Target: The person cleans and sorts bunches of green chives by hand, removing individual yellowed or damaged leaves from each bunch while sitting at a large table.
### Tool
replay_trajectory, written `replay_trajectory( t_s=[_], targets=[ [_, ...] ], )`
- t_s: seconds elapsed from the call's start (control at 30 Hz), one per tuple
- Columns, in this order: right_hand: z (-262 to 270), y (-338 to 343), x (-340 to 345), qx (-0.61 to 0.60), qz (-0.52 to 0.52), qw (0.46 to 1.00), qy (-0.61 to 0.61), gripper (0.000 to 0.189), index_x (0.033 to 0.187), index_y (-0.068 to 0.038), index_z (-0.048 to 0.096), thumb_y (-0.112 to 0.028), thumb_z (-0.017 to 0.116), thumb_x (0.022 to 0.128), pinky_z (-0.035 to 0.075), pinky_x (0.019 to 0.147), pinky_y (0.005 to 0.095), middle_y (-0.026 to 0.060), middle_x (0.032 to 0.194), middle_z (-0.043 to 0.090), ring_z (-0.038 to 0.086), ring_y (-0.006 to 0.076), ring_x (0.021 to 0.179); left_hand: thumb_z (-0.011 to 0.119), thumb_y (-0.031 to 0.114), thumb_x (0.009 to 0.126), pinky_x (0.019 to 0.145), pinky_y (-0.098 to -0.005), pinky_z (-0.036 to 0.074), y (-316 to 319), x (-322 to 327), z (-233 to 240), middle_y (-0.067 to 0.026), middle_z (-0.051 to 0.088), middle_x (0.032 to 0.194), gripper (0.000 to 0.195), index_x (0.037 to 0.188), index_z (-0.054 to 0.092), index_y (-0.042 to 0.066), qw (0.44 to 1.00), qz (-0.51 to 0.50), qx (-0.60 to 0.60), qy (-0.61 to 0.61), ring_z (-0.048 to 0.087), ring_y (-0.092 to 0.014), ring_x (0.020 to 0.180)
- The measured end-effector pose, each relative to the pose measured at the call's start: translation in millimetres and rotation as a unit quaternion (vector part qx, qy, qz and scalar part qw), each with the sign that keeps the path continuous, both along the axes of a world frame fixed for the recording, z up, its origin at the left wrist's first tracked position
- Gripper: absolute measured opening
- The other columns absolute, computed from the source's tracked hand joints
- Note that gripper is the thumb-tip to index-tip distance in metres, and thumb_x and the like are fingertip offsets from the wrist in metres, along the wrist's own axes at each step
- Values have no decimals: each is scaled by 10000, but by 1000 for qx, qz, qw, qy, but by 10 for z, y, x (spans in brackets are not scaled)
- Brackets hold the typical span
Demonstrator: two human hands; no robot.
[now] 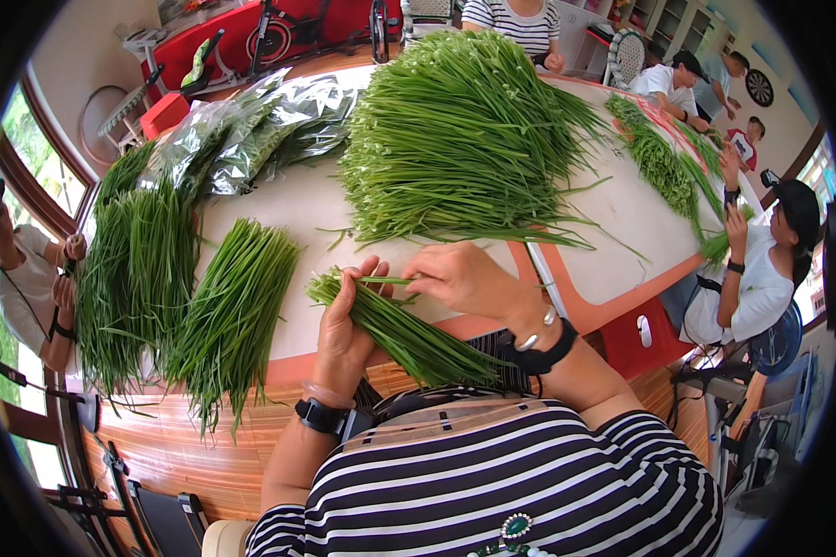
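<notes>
My left hand [346, 317] is closed around a bunch of Chinese chives [418, 341], its pale cut ends to the left and its leaf tips trailing down toward my lap. With thumb and fingers my right hand [460, 282] pinches a thin green stalk [390, 280] just above the bunch. Beyond my hands rises a large heap of chives [460, 139]. Left of my left hand lies a smaller pile of chives [240, 313], and past it another, darker pile [139, 264]; the leaves of both hang over the table edge.
Clear plastic bags of greens [265, 132] lie at the table's [306, 205] far left. On the right side is a row of leafy greens [658, 163]. People sit around: one at left [28, 264], one at right [766, 271], others farther back. A red stool [630, 341] stands below the table's right part.
</notes>
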State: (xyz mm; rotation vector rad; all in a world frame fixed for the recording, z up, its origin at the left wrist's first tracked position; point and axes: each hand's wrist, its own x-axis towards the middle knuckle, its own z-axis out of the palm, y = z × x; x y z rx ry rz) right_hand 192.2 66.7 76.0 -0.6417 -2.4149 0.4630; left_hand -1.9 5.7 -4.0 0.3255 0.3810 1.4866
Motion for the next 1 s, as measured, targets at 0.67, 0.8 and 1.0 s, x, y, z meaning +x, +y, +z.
replay_trajectory(
  t_s=[0.67, 0.8, 1.0],
  targets=[
    [171, 638, 49, 55, -173, 983, 26, 54, 889, -35, 650, -71, 644, 849, 511, 691, 428, 147, 862, 650, 631, 364, 805, 549, 324, 1013, 864, -352, 477, 55, -2, -11, -8, 515, 828, 197, 977, 525, 132, 999, -12, 29, -37, 538, -167, 836],
    [110, 441, 230, 36, -167, 984, 54, 75, 891, -5, 655, -61, 657, 841, 499, 652, 373, 149, 818, 642, 621, 302, 721, 576, 310, 998, 854, -340, 485, 17, 16, 31, -6, 494, 808, 196, 978, 529, 121, 999, -18, 44, -23, 537, -172, 829],
    [-271, 362, 567, -31, -167, 985, -14, 97, 869, -23, 667, -116, 648, 850, 510, 681, 414, 149, 810, 654, 632, 350, 765, 617, 291, 981, 813, -355, 503, 7, 24, 13, -12, 520, 799, 188, 952, 545, 120, 1000, -11, 18, -3, 549, -170, 794]
  ],
)
